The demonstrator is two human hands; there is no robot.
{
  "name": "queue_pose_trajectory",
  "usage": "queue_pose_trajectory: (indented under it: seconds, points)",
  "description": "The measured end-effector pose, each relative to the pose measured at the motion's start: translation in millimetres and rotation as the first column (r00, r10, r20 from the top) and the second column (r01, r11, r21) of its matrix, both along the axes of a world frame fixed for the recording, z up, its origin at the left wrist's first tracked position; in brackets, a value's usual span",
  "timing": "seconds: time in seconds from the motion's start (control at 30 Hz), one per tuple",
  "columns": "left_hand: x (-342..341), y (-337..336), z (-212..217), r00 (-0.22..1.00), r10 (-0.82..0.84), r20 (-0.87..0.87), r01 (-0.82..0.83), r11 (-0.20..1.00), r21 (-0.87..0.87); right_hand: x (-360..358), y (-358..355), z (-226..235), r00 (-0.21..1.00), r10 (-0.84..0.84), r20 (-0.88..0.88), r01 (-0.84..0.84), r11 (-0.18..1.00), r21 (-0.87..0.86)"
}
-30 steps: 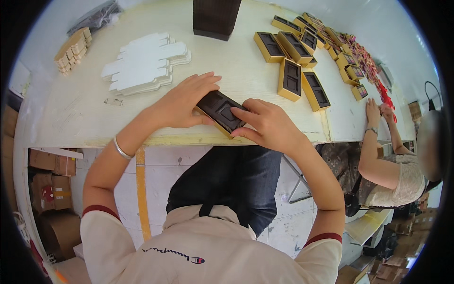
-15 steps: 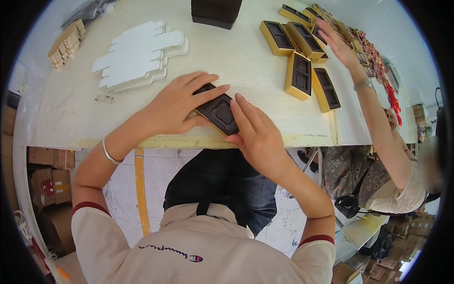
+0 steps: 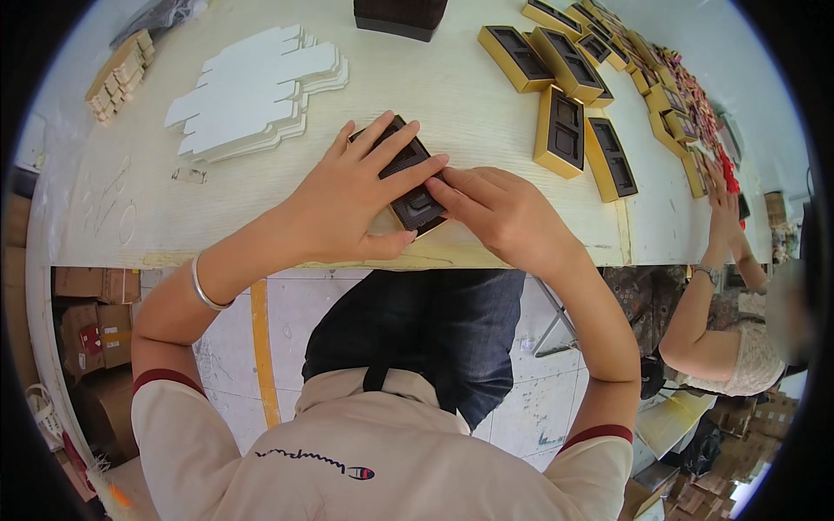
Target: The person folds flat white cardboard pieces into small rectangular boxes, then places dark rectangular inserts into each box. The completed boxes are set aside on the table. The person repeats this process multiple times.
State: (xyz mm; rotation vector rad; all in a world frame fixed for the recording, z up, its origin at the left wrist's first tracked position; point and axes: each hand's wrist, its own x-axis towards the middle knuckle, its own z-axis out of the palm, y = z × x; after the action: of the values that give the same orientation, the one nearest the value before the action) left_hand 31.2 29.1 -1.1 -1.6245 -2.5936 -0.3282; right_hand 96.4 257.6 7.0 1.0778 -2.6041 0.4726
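Note:
A small box with a black two-hollow insert tray (image 3: 420, 208) lies aslant near the table's front edge. My left hand (image 3: 343, 195) stretches across it, fingers spread over the top and thumb at the near end, gripping it. The bent fingers of my right hand (image 3: 517, 213) are pressed together on the insert's right edge. What lies under those fingertips is hidden. To the right lie several gold boxes (image 3: 559, 130) with similar black inserts, some leaning on one another.
Flat white carton blanks (image 3: 252, 95) are stacked at the left, with a bundle of pale pieces (image 3: 122, 78) farther left. A dark box (image 3: 400, 19) stands at the back. At the right, a co-worker's hands (image 3: 721, 213) are beside more gold boxes and red items (image 3: 728, 169).
My left hand has spread wider over the box, which has turned steeper. My right fingers have curled onto its edge. The co-worker's hand has drawn back from the gold boxes.

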Motion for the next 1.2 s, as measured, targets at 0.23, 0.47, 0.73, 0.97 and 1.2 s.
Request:
queue_pose_trajectory:
  seconds: [0.23,0.47,0.73,0.97,1.2]
  points:
    - [2.0,4.3,-3.7,0.999,-0.001,-0.04,0.002,0.999,0.042,11.8,-14.6,-13.0,0.99,-0.143,-0.013,0.139,0.978,-0.154]
    - [-49.5,5.5,25.0,0.975,0.0,0.221,-0.001,1.0,0.002,8.4,-16.7,-17.3,0.932,-0.303,0.198,0.353,0.88,-0.317]
    - [-47.0,5.4,-7.1,0.956,-0.089,0.278,0.022,0.971,0.237,-12.2,-4.6,-16.1,0.945,-0.176,0.276,0.289,0.842,-0.455]
    - [-35.0,4.2,-6.9,0.988,-0.071,0.138,0.046,0.983,0.178,-16.7,-5.2,-16.3,0.946,-0.24,0.22,0.303,0.894,-0.33]
    - [-36.5,3.7,-6.8,0.975,-0.051,0.218,0.007,0.98,0.199,-15.5,14.3,-14.2,0.886,-0.01,0.464,0.27,0.824,-0.499]
